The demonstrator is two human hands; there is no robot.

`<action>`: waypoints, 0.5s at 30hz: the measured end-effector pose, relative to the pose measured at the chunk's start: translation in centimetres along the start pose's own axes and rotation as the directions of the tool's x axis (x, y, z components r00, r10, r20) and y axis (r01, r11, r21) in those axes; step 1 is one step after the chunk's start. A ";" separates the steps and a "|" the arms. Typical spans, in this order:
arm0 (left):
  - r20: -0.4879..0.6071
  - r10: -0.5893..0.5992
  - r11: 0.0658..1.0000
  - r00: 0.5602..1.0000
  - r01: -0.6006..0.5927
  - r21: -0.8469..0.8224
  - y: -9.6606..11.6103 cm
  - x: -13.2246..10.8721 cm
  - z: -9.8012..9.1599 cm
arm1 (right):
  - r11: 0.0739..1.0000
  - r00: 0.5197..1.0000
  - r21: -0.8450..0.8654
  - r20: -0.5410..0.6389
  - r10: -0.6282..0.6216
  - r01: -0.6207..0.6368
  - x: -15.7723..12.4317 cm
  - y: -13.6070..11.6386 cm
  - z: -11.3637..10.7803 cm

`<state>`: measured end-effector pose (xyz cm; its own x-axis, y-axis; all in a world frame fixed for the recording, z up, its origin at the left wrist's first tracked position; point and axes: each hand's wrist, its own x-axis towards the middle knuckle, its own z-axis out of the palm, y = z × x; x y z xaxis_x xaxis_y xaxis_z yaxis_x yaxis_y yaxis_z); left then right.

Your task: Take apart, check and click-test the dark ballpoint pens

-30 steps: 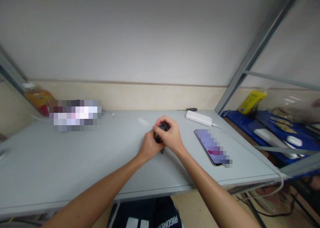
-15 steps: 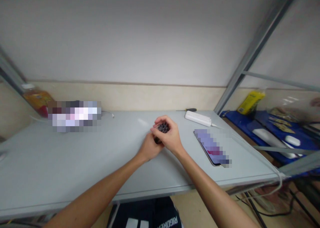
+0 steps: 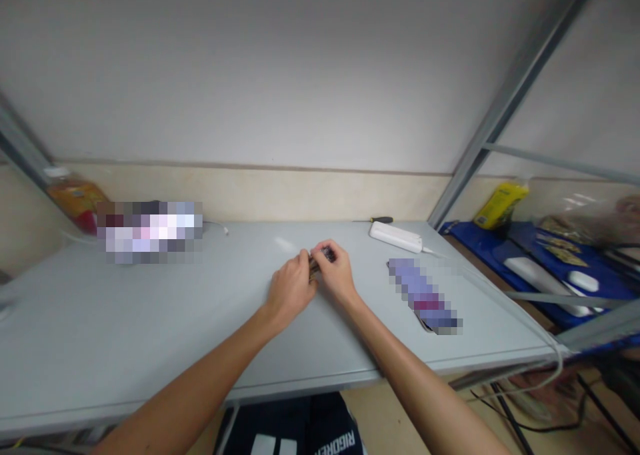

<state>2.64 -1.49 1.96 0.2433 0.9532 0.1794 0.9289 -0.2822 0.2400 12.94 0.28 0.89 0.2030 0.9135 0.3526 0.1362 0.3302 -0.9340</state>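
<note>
Both my hands meet over the middle of the grey table (image 3: 150, 322). My left hand (image 3: 289, 288) and my right hand (image 3: 336, 273) are closed round a small dark object (image 3: 320, 258) held between them, just above the tabletop. Only a sliver of that object shows between the fingers, so I cannot make out what it is. My forearms reach in from the bottom of the view.
A phone (image 3: 424, 296) lies to the right of my hands, with a white power strip (image 3: 396, 236) and a small screwdriver (image 3: 375, 220) behind it. A blurred-out item (image 3: 149, 231) and a bottle (image 3: 75, 197) sit at the back left. A metal post (image 3: 505, 108) borders a cluttered blue shelf (image 3: 530, 262).
My hands have lowered towards the table and shifted slightly left. The dark object, plainly visible earlier, is now mostly covered by my fingers.
</note>
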 end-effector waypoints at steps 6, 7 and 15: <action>0.078 0.016 0.993 0.997 -0.025 0.119 -0.8 0.0 -0.4 | 0.997 0.996 -0.073 0.084 0.013 -0.007 -0.3 1.3 0.3; 0.084 0.005 0.990 0.996 -0.017 0.140 -1.1 0.1 -0.5 | 0.996 0.995 -0.090 0.096 -0.001 0.010 -0.4 1.5 0.2; 0.145 -0.180 0.965 0.973 0.146 0.218 -5.8 1.0 -2.7 | 0.961 0.997 -0.268 0.049 -0.061 0.072 -0.4 2.5 -1.3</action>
<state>-3.27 0.83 3.28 0.1099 0.9939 -0.0075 0.9927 -0.1094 0.0498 14.52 0.45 -1.54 0.1464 0.9021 0.4059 0.4050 0.3197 -0.8566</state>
